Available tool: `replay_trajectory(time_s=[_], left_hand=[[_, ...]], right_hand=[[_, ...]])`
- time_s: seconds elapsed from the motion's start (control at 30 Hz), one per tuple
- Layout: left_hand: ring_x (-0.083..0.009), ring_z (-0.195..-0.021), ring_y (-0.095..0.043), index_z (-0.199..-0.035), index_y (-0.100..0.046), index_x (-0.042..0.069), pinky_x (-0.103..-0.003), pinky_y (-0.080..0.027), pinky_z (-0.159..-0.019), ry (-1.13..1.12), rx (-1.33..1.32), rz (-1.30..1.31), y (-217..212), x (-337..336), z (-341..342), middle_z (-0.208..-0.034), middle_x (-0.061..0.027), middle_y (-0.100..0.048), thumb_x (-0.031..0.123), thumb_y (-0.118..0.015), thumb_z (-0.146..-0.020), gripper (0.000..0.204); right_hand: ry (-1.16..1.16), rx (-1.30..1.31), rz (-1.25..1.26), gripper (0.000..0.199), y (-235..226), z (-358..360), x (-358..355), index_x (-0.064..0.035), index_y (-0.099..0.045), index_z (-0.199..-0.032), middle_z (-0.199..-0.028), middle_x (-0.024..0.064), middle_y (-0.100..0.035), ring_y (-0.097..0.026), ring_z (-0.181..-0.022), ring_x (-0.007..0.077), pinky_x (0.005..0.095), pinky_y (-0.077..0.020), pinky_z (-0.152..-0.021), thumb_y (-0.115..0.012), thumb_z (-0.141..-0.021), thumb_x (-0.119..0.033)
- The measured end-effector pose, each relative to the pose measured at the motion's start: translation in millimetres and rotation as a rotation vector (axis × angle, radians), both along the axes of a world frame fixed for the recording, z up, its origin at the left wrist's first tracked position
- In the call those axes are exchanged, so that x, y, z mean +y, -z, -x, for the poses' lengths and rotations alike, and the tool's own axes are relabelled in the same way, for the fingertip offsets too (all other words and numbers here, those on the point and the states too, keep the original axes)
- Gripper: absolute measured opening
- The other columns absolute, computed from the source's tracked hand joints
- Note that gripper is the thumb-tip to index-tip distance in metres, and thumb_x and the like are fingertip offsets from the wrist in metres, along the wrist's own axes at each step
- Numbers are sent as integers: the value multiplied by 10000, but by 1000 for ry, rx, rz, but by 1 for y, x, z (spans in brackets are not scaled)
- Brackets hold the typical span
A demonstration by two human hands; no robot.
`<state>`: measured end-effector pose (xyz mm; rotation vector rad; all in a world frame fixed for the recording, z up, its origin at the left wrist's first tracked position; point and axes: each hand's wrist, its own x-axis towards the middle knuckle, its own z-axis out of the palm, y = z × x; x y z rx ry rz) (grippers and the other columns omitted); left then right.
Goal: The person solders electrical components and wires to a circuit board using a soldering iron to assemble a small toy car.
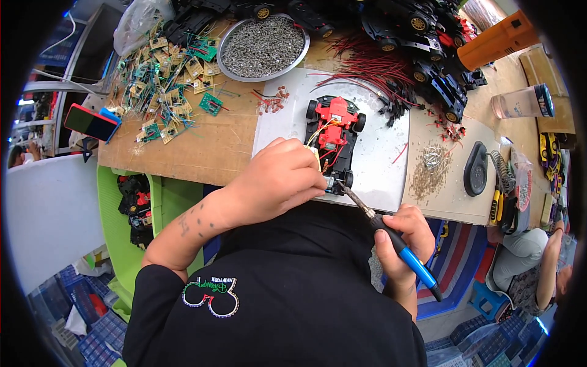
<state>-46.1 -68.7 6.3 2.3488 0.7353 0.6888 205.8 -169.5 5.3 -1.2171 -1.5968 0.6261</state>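
A toy car chassis (335,131), red and black with small black wheels, lies on a white sheet (379,165) at the table's front edge. Over its near end, my left hand (284,177) is closed in a pinch; what its fingers hold is hidden. Thin yellow and red wires run along the chassis, and a pale piece shows beside the left fingers. My right hand (406,241) grips a blue and black soldering iron (400,244). The iron's metal tip meets the near end of the chassis, close to the left fingertips.
Circuit boards with wires (174,92) are heaped at the left, beside a metal bowl of screws (264,49). Red wires (373,70) and black car bodies (422,37) crowd the back right. A coiled-wire stand (501,171) sits right. A green bin (116,214) stands left; another person (532,263) sits right.
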Motion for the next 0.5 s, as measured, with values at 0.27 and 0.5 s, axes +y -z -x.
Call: replay_trajectory(time_s=[0.27, 0.5], left_hand=[[-230, -731, -588, -845, -666, 85, -336, -463, -629, -99, -40, -141, 6, -4, -8, -837, -42, -595, 68, -793, -718, 180], [-208, -703, -572, -787, -625, 95, -339, -409, -626, -133, 76, -140, 11, -9, -11, -796, -24, -561, 84, -761, -723, 150]], right_hand=[[-1, 1, 32, 206, -2, 3, 2, -16, -659, -843, -667, 79, -587, -547, -589, 219, 323, -437, -584, -760, -665, -36], [12, -1, 30, 205, -1, 5, 4, -12, -660, -840, -664, 79, -581, -546, -590, 219, 320, -435, -578, -756, -659, -19]])
